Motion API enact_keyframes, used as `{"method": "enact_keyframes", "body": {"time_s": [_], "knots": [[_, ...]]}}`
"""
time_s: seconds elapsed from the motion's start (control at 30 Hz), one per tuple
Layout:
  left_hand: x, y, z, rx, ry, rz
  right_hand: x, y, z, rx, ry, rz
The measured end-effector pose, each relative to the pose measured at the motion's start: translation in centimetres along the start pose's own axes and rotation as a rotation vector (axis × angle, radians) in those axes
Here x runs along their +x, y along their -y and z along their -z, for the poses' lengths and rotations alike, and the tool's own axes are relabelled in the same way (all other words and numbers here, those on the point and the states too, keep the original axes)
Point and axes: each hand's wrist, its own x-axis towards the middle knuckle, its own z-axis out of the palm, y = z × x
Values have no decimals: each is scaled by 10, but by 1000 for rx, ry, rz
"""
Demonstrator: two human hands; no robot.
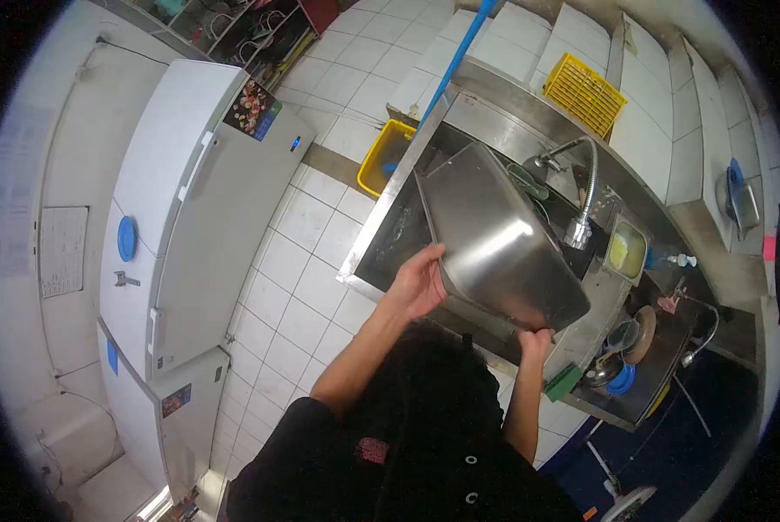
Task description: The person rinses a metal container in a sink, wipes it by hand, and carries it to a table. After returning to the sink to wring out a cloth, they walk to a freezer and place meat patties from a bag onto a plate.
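Note:
A large, deep stainless steel pan (486,228) is tilted over the sink (374,237), its smooth outer side facing up. My left hand (420,283) is closed round the pan's rim at the near left, fingers partly hidden behind it. At the near right corner, my right hand (535,342) grips the pan's lower edge, its fingertips tucked out of sight. Behind the pan, a flexible metal faucet (593,178) hangs with its spray head pointing down. Green items (529,181) lie partly hidden in the sink beyond the pan.
On the counter to the right are a metal container (641,271) with yellowish contents and a green scouring pad (563,383). A second basin holds dishes, including a blue bowl (621,379). A yellow crate (583,94) sits behind; a yellow bin (369,174) and white freezer (225,187) stand left.

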Motion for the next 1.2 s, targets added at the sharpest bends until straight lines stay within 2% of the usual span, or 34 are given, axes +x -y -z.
{"method": "enact_keyframes", "body": {"time_s": [0.1,0.13,0.23,0.27,0.33,0.37,0.43,0.47,0.5,0.57,0.63,0.67,0.77,0.8,0.9,0.93,0.97,1.03,1.07,1.2], "knots": [[-22,1,-1,113,-19,29,-24,-25,3,111,-143,-90],[-28,0,10,185,-80,59,-35,-35,6,214,-45,-131],[-55,-19,21,262,-175,159,-57,-68,6,346,67,-129],[-60,-27,19,285,-261,179,-63,-78,5,272,57,-78],[-58,-40,12,347,-421,215,-86,-85,-8,323,134,-33],[-55,-41,23,371,-471,233,-92,-83,-10,335,178,-11],[-47,-41,84,415,-584,255,-85,-87,5,285,233,31],[-43,-36,119,515,-735,224,-87,-88,-1,276,249,49],[-42,-28,104,603,-793,181,-92,-88,-9,267,260,71],[-47,-29,124,700,-804,91,-95,-97,-13,267,345,98],[-59,-38,135,827,-719,45,-82,-109,-6,245,388,138],[-63,-38,127,787,-739,-14,-90,-112,-13,187,356,186],[-75,-59,160,857,-668,-127,-85,-125,-16,290,540,103],[-72,-55,142,708,-670,-203,-73,-131,-14,267,536,110],[-75,-72,157,911,-626,-305,-41,-159,-3,211,515,111],[-78,-77,149,1365,-510,-311,-36,-164,-9,212,515,100],[-75,-87,167,1466,-622,-291,-31,-171,-15,224,515,80],[-72,-83,161,1393,-691,-383,-27,-182,-26,248,513,54],[-74,-76,127,1615,-550,-446,-28,-187,-31,259,511,41],[-62,-87,120,1396,-591,-451,-25,-209,-41,295,496,-2]]}}
